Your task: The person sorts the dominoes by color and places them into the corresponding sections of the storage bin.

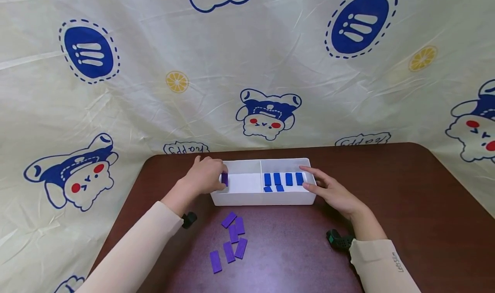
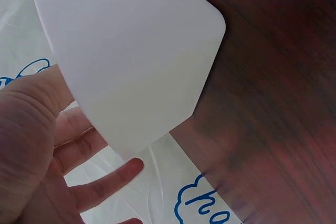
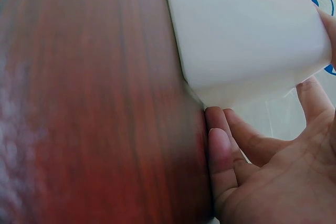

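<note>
A white two-compartment box stands on the table. Over its left end, my left hand pinches a purple tile upright inside the left compartment. In the left wrist view that hand reaches past the box's end wall, which hides the tile. My right hand rests at the right end, its thumb and index finger stretched over the rim. From the right wrist, the other fingers lie loosely bent beside the box's underside corner. Several blue tiles lie in two rows in the right compartment.
Several purple tiles lie loose on the dark wooden table in front of the box. Behind the table hangs a pale printed cloth. Each wrist wears a dark strap, the right one close above the tabletop.
</note>
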A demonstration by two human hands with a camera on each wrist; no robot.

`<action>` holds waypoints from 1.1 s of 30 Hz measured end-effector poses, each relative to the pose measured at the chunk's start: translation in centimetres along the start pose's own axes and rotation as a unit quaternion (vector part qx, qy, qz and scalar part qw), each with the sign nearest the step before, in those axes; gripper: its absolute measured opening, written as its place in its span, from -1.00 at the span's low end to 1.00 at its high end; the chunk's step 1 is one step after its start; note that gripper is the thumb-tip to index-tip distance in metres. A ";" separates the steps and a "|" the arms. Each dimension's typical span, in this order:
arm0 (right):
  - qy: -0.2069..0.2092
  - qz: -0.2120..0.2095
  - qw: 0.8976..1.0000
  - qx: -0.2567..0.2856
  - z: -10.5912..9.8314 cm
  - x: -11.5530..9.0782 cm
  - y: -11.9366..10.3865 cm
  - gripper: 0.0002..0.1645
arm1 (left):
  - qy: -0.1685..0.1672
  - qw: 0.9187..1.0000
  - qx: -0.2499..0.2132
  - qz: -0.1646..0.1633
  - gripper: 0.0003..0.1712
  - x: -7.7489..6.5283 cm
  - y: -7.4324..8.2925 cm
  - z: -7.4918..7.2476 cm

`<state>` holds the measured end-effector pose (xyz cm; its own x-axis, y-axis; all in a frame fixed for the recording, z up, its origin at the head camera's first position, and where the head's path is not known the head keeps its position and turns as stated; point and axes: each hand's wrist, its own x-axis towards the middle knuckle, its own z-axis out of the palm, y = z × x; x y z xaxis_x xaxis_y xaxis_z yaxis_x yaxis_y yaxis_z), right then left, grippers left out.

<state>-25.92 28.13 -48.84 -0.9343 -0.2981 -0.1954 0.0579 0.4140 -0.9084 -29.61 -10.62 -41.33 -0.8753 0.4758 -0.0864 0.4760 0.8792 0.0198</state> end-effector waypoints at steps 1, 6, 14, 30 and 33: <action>0.000 0.001 1.000 -0.001 0.0 0.0 0.0 -0.18 | -0.002 1.000 0.002 -0.001 -0.76 0.1 -0.1 0.1; -0.001 0.001 1.000 -0.003 0.0 0.0 0.0 -0.18 | -0.015 1.000 0.013 -0.011 -0.70 0.5 -0.1 0.4; 0.000 0.002 1.000 -0.004 0.1 0.0 -0.2 -0.18 | -0.027 0.999 0.022 -0.020 -0.67 1.1 0.0 0.7; 0.003 0.003 1.000 -0.006 0.2 0.1 -0.2 -0.18 | -0.042 0.998 0.022 -0.044 -0.79 1.5 0.0 1.2; 0.004 0.006 1.000 -0.003 0.3 0.1 -0.1 -0.18 | -0.047 0.997 0.029 -0.049 -0.82 1.6 0.1 1.3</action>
<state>-25.89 27.83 -48.84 -0.9367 -0.2855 -0.2027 0.0664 0.4234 -0.9035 -30.89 -9.78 -42.73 -0.9071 0.3814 -0.1778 0.3954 0.9171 -0.0500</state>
